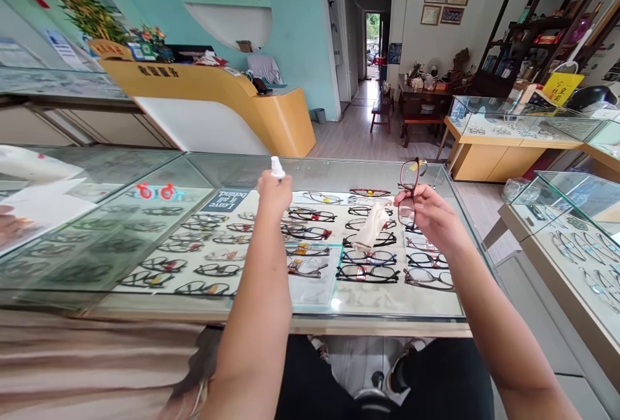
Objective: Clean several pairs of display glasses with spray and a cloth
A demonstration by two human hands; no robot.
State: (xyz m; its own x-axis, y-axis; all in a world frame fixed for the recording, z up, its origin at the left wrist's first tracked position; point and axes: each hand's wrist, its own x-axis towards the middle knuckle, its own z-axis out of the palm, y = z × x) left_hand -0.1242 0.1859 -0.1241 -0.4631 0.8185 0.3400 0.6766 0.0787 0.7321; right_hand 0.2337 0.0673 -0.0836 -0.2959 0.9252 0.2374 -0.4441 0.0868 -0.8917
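My left hand (275, 192) is wrapped round a small white spray bottle (276, 167), whose nozzle sticks up above the fingers. In my right hand (433, 213) a pair of dark red-framed eyeglasses (409, 176) is pinched at the middle and held on end, one lens above the fingers and the other below. Between the two hands, a crumpled cream cloth (371, 226) lies on the glass counter top. Rows of eyeglasses (367, 273) sit inside the glass display case (310, 320) beneath both hands.
At the left edge another person's hand (13, 225) rests near white paper (53, 203) on the counter. A second glass case (571, 239) stands to the right. Beyond are a yellow reception desk (203, 87) and a dark wooden table (423, 100).
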